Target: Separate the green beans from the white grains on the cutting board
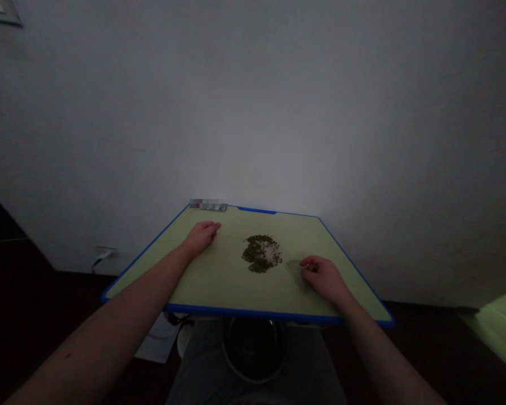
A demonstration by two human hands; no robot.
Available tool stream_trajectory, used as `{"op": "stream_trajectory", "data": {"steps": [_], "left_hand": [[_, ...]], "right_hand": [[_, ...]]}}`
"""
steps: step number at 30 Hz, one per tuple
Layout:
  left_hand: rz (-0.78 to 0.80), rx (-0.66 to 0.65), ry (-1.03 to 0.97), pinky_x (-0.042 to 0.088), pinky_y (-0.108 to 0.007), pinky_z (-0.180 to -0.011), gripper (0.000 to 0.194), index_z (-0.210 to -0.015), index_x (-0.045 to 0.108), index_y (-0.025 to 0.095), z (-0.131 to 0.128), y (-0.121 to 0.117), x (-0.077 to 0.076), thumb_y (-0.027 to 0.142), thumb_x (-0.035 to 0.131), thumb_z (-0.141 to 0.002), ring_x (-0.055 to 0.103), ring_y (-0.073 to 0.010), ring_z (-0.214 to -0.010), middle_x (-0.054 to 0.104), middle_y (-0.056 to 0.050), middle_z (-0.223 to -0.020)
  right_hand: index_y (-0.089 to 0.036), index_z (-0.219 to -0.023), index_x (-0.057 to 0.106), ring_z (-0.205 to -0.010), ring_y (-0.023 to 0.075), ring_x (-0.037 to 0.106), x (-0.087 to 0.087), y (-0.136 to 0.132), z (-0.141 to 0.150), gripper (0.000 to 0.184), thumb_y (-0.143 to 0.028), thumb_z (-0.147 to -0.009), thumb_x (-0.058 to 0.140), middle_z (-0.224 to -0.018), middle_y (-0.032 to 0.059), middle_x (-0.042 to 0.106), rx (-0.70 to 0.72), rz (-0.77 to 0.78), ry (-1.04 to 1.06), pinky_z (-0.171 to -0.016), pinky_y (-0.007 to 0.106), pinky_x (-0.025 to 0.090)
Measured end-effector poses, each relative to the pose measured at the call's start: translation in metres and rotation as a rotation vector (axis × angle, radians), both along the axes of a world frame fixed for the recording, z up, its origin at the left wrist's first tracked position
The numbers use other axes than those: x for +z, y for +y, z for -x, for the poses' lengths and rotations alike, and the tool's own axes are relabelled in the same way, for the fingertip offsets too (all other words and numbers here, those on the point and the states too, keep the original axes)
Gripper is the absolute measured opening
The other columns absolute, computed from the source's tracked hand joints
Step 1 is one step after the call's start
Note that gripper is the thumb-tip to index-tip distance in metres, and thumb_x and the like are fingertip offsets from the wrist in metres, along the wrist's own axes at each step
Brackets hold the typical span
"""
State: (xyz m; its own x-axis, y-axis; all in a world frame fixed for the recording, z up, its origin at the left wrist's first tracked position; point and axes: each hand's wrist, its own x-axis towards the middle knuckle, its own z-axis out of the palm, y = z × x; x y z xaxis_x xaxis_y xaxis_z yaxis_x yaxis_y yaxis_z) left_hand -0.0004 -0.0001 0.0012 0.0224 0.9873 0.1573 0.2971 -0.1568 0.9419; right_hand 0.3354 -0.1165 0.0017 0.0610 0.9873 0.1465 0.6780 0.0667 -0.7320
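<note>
On the pale yellow-green board table (227, 287) lies a heap of small green grains, like mung beans (253, 256), with a patch of whitish grains, like rice (271, 253), on its right side. My right hand (322, 275) is to the right of the heap, its thumb and fingers pinched on a clear protractor (296, 275). The protractor's curved edge faces the grains, and its far end is covered by my fingers. Left of the heap, my left hand (202, 235) rests on the table with fingers curled in, and nothing shows in them.
A flat, phone-like object (213, 207), partly pixelated, lies at the table's back left corner. Below the front edge, a dark metal bowl (255, 349) sits on my lap. The wall (253, 112) stands behind the table. A plug with a cord (103, 256) is at the left.
</note>
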Motion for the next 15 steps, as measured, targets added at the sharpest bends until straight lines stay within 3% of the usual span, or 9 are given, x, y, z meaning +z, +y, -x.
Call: {"op": "stream_trajectory", "data": {"steps": [4,8,12,15], "left_hand": [[-0.003,-0.011,0.001,0.025,-0.025,-0.041,0.038,-0.049,0.042,0.019,0.001,0.003,-0.002,0.05,0.049,-0.07,0.032,-0.0086,-0.036,0.038,0.005,-0.039],[-0.021,-0.006,0.001,0.025,-0.024,-0.041,0.037,-0.05,0.042,0.019,0.001,0.004,-0.004,0.048,0.049,-0.07,0.032,-0.0083,-0.037,0.038,0.005,-0.04],[-0.017,0.003,-0.01,0.025,-0.024,-0.041,0.037,-0.05,0.042,0.019,0.001,0.004,-0.005,0.049,0.049,-0.07,0.032,-0.0083,-0.036,0.037,0.005,-0.04],[-0.016,-0.002,-0.005,0.025,-0.024,-0.041,0.037,-0.05,0.043,0.019,0.002,0.004,-0.005,0.049,0.049,-0.071,0.032,-0.0084,-0.036,0.038,0.005,-0.039]], "right_hand": [[-0.014,-0.096,0.055,-0.042,0.0105,0.046,0.017,0.012,-0.015,0.031,-0.022,-0.066,0.052,-0.048,-0.0066,0.049,-0.005,-0.022,0.098,-0.042,0.021,0.033],[-0.013,-0.102,0.055,-0.045,0.0114,0.048,0.028,0.003,-0.012,0.037,-0.025,-0.068,0.053,-0.051,-0.0055,0.05,0.005,-0.068,0.09,-0.044,0.022,0.035],[-0.016,-0.096,0.062,-0.051,0.0123,0.05,0.02,-0.011,0.001,0.03,-0.025,-0.071,0.05,-0.056,-0.0029,0.055,0.069,-0.106,-0.153,-0.051,0.024,0.036],[-0.016,-0.097,0.064,-0.055,0.013,0.053,0.012,-0.01,0.003,0.031,-0.022,-0.071,0.049,-0.06,-0.0013,0.059,0.023,-0.1,-0.276,-0.054,0.024,0.037]]}}
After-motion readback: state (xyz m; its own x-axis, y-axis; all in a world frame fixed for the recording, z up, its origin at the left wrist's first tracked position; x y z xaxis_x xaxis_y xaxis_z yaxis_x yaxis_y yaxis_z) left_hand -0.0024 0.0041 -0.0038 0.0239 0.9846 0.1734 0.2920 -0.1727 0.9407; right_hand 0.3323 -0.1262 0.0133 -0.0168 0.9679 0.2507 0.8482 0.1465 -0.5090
